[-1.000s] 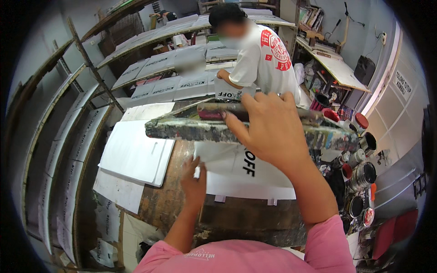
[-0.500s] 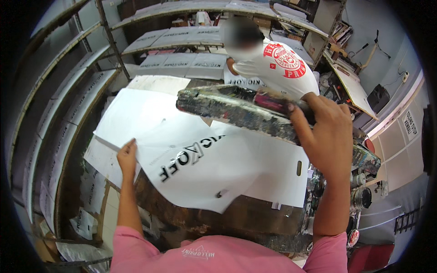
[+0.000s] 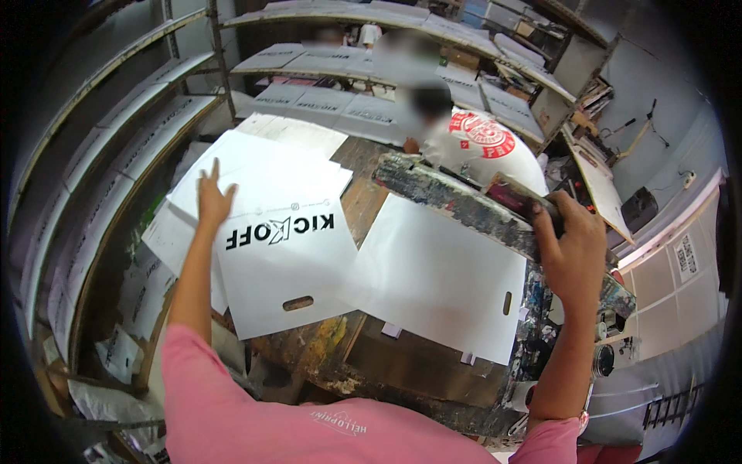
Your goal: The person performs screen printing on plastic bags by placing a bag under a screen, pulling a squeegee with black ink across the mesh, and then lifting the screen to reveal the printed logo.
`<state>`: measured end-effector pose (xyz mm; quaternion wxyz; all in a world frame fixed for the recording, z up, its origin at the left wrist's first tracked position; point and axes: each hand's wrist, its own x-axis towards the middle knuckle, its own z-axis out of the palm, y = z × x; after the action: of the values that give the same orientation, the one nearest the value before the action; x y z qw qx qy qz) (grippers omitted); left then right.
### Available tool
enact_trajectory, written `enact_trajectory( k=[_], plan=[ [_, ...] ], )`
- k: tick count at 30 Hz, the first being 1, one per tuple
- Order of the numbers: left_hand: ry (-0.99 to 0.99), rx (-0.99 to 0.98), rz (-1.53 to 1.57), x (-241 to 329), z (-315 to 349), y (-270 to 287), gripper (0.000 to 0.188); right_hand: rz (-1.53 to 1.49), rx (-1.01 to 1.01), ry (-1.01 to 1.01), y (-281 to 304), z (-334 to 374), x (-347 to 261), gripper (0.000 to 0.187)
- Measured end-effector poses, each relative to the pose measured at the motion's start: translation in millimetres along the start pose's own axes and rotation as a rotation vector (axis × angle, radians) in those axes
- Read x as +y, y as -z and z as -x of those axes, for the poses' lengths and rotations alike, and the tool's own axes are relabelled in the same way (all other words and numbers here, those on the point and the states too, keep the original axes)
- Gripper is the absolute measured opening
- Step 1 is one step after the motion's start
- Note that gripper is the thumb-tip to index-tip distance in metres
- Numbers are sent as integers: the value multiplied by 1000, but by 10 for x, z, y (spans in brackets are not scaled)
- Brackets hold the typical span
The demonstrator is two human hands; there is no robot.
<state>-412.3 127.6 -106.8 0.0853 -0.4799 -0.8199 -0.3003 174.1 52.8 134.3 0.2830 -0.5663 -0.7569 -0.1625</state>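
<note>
My left hand [image 3: 214,197] is open with fingers apart over the left part of a white plastic bag [image 3: 263,267]. The bag lies flat, its black lettering and cut-out handle slot facing up. It overlaps other white sheets at the left. My right hand [image 3: 573,240] grips the near right end of a raised, paint-crusted screen-printing frame [image 3: 456,199]. A squeegee with a dark magenta stain [image 3: 514,195] rests on the frame beside my thumb. Below the tilted frame, a second white bag [image 3: 444,267] lies blank side up on the worktable [image 3: 309,352], its slot toward the right.
Across the table a person in a white shirt [image 3: 491,143] bends forward. Racks [image 3: 154,127] along the left and back hold many printed white bags. Paint cans [image 3: 603,359] stand at the table's right edge. Small pale tabs [image 3: 392,330] stick out along the blank bag's near edge.
The printed bag has been laid down flat at the left, away from the blank bag. My left hand has let go of it. My right hand still holds the frame up.
</note>
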Motion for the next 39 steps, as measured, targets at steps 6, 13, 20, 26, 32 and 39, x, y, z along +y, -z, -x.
enact_trajectory(
  k=[6,13,20,26,32,39],
  plan=[
    [-244,-919,1305,1886,2121,637,75,-24,-20,-81,-56,286,-64,57],
    [751,-1130,2168,2036,3240,806,99,-83,-553,50,-482,1543,-40,50],
    [953,-1209,1551,1500,3654,151,110,-277,-638,-25,-1234,2455,-44,40],
    [983,-1127,1449,1462,3778,22,110,-219,-597,74,-1707,2449,54,62],
    [923,-1149,1425,1391,3834,33,114,-141,-414,104,-2771,1488,807,52],
    [914,-1189,1429,1313,3908,-8,117,0,-274,100,-3720,339,1559,37]
  ],
)
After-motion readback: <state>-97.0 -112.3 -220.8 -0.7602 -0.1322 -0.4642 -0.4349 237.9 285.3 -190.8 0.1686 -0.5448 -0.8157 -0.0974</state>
